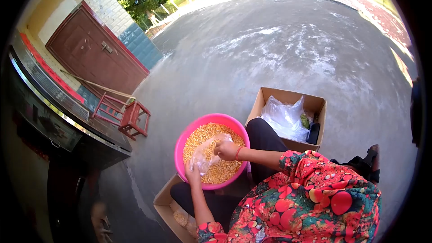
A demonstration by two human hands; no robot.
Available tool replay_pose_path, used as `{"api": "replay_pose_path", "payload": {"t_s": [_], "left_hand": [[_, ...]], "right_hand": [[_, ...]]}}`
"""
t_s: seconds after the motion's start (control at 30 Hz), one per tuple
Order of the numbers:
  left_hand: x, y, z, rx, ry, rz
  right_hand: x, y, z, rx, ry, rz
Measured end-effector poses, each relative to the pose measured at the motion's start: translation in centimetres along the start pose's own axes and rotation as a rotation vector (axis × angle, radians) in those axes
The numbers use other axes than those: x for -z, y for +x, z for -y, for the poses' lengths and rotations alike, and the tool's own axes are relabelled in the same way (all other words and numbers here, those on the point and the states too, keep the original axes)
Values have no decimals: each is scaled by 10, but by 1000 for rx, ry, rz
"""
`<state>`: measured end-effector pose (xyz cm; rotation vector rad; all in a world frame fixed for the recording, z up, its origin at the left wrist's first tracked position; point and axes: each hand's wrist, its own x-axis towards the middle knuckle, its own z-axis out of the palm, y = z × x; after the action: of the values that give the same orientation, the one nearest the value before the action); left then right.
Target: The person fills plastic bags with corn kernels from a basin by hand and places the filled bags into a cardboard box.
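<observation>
The grey floor [189, 81] runs from the door [85, 47] to a box [321, 117] beside the right leg [265, 137]. Between both legs sits the tub [179, 146]. Over its corn [195, 138] lies the bag [201, 158], slanting lengthwise between the hands. The left hand [193, 174], nearer, pinches one end; the right hand [227, 150], fingers curled, is at the other, its hold unclear.
</observation>
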<state>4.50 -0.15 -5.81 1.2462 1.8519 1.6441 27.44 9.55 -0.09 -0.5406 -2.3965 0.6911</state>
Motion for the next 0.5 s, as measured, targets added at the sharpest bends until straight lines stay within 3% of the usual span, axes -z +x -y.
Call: {"api": "replay_pose_path", "payload": {"t_s": [0.1, 0.13, 0.2, 0.33, 0.4, 0.43, 0.5], "left_hand": [[1, -15, -42, 271, -201, -22], [-1, -19, -50, 269, -270, -46], [4, -22, -57, 378, -380, -1], [2, -36, -71, 470, -545, -10], [-2, -42, -66, 440, -538, -16], [-2, -46, -63, 378, -595, -30], [1, -52, -63, 285, -669, -3]], "right_hand": [[33, -11, 16, 39, -126, -342], [47, -13, 20, -35, -201, -299], [60, -14, 19, -24, -254, -432], [39, -13, -13, -229, -118, -349], [35, -9, -31, -472, 267, 86], [29, -14, -33, -482, 275, 88], [19, -21, -26, -395, 389, -180]]}}
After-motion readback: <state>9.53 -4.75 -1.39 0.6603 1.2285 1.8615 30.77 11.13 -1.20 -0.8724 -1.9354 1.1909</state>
